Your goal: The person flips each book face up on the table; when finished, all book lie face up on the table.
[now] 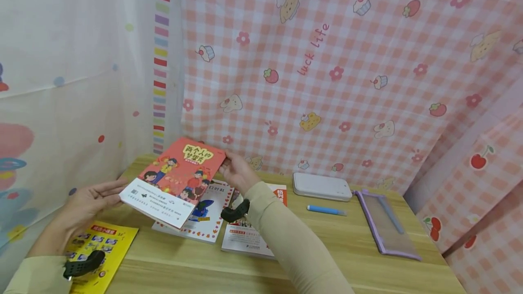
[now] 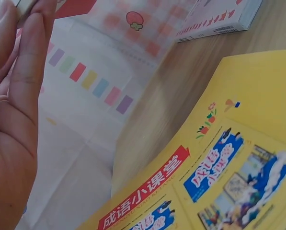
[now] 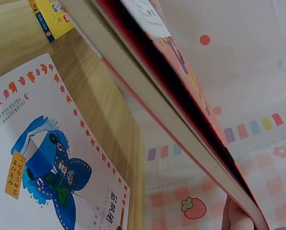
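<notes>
A red book with a white lower band (image 1: pixel 180 171) is held up, tilted, over the table. My left hand (image 1: pixel 91 201) pinches its lower left corner between thumb and fingers. At its upper right edge my right hand (image 1: pixel 239 169) grips it, the thumb tip showing beside the pages in the right wrist view. Below it lies a white book with a blue butterfly-like figure (image 3: pixel 51 167), partly covered by the red book in the head view. Under my left forearm a yellow book (image 1: pixel 118 248) lies on the table.
Another white and red book (image 1: pixel 245 239) lies partly behind my right forearm. Farther right are a white case (image 1: pixel 322 186), a blue marker (image 1: pixel 326 210) and a purple-edged mesh pouch (image 1: pixel 388 226) on the wooden table (image 1: pixel 327 248). A checked curtain (image 1: pixel 310 80) hangs along the back.
</notes>
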Demonstrator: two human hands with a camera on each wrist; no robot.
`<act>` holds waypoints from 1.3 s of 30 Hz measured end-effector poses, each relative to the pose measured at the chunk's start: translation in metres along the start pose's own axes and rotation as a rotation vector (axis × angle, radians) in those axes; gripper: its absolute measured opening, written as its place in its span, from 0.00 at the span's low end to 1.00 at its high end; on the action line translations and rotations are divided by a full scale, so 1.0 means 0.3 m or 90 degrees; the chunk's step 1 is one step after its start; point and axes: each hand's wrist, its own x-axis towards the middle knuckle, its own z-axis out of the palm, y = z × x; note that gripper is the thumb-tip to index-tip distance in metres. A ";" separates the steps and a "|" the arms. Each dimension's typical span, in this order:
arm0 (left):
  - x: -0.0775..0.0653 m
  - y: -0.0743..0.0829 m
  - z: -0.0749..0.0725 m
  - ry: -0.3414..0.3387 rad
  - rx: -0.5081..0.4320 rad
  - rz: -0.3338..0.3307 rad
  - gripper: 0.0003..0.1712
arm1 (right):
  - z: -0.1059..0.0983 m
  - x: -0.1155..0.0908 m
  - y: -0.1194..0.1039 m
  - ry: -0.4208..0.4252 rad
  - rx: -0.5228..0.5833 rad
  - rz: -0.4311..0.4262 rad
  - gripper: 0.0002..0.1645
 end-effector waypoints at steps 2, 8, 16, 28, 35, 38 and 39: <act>-0.003 0.000 0.002 0.014 0.016 -0.014 0.19 | 0.001 0.004 0.002 0.000 0.005 -0.002 0.20; -0.005 0.002 -0.001 0.021 0.046 -0.036 0.19 | 0.008 0.005 0.008 -0.027 0.015 -0.014 0.26; -0.016 0.001 -0.009 -0.021 0.047 -0.068 0.21 | 0.015 0.014 0.032 -0.043 -0.022 -0.028 0.20; -0.027 -0.011 -0.019 -0.067 -0.018 -0.029 0.22 | 0.018 0.015 0.058 -0.050 -0.170 -0.012 0.19; -0.032 -0.007 -0.016 -0.051 -0.065 -0.028 0.22 | 0.017 0.010 0.065 -0.034 -0.257 -0.007 0.21; -0.031 -0.006 -0.019 -0.039 -0.085 -0.033 0.22 | 0.020 0.022 0.069 -0.039 -0.248 -0.005 0.22; -0.030 -0.006 -0.022 -0.037 -0.096 -0.033 0.22 | 0.023 0.027 0.070 -0.040 -0.244 -0.004 0.22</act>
